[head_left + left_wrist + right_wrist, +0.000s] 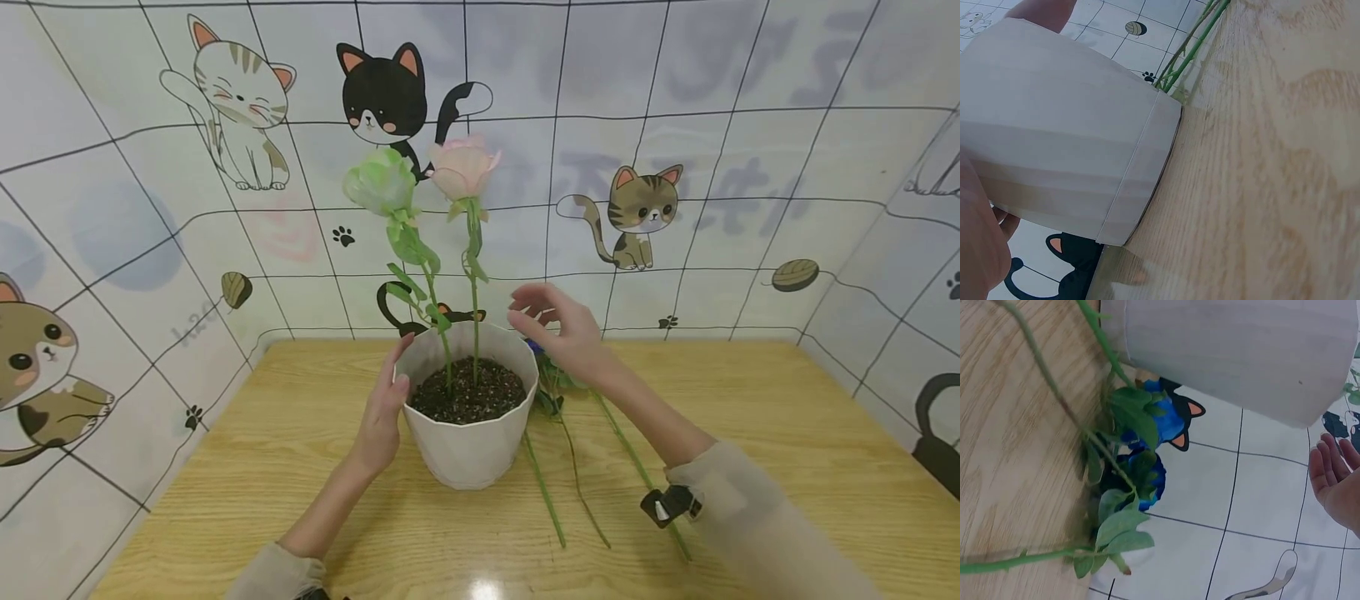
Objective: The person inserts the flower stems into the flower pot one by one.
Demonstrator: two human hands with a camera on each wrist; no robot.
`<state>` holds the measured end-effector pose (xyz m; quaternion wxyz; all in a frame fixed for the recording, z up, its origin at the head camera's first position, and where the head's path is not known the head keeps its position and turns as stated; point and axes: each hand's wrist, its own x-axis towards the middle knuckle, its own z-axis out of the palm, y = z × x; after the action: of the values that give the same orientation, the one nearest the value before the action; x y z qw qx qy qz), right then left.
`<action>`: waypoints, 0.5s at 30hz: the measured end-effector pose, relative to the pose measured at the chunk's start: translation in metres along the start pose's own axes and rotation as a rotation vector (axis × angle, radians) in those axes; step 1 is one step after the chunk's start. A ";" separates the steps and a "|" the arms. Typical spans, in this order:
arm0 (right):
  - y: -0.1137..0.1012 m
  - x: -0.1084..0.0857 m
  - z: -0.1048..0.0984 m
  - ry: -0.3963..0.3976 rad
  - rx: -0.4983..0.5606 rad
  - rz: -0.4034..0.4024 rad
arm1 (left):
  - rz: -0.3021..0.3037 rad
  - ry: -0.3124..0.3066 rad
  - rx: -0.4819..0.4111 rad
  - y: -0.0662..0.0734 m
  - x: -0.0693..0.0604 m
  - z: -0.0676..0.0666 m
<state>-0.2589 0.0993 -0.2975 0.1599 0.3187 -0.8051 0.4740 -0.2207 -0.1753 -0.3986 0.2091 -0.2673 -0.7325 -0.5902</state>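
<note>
A white faceted flowerpot [467, 450] filled with dark soil [480, 396] stands on the wooden table. Two artificial roses stand upright in the soil: a green-white rose [381, 182] at left and a pale pink rose [465, 169] at right. My left hand [382, 421] holds the pot by its left side, the thumb at the rim. Just off the right rim, my right hand [562, 333] hovers with loosely bent fingers and nothing in them. Below it, beside the pot, lie several stems with leaves and blue flowers [1169, 419]; the pot and hand partly hide them in the head view.
The wooden table [300, 467] ends at a wall covering [510, 250] printed with cats and grid lines. Green stems [633, 446] lie across the table toward its front, under the right forearm. A dark curved object [937, 433] shows at the right edge.
</note>
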 end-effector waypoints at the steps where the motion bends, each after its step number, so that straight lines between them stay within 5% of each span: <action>1: 0.001 -0.002 -0.003 0.002 -0.009 0.008 | -0.001 -0.001 0.001 0.000 0.000 0.000; 15: 0.027 -0.028 -0.045 -0.008 -0.115 0.158 | -0.008 0.002 0.002 0.002 0.000 0.001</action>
<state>-0.2580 0.1575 -0.3082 0.1371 0.2463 -0.8543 0.4367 -0.2192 -0.1743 -0.3971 0.2077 -0.2635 -0.7339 -0.5906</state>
